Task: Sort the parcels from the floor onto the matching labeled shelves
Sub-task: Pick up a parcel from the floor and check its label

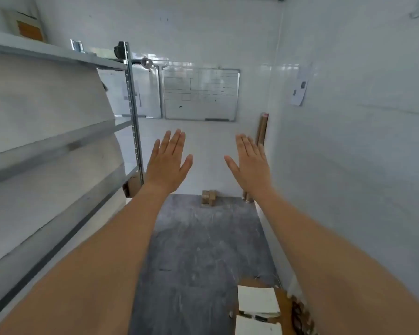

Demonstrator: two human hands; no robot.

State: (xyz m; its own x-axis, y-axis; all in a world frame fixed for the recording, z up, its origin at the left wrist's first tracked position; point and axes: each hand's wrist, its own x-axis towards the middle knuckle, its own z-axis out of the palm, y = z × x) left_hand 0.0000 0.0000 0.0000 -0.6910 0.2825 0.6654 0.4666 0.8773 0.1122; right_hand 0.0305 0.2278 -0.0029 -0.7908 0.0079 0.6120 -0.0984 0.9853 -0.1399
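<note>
Both arms are stretched out in front of me at chest height. My left hand (168,161) is flat, palm away, fingers apart, holding nothing. My right hand (250,162) mirrors it, also flat and without anything in it. White parcels (258,302) lie on brown cardboard on the grey floor at the bottom right, below my right forearm. A metal shelf rack (58,139) with grey boards runs along the left side; its labels cannot be read. Small brown boxes (209,197) sit on the floor by the far wall.
A whiteboard (200,94) hangs on the far wall. Cardboard tubes (262,128) lean in the far right corner. A white wall closes the right side, with a paper sheet (299,89) stuck on it. A grey floor strip (203,250) runs between rack and wall.
</note>
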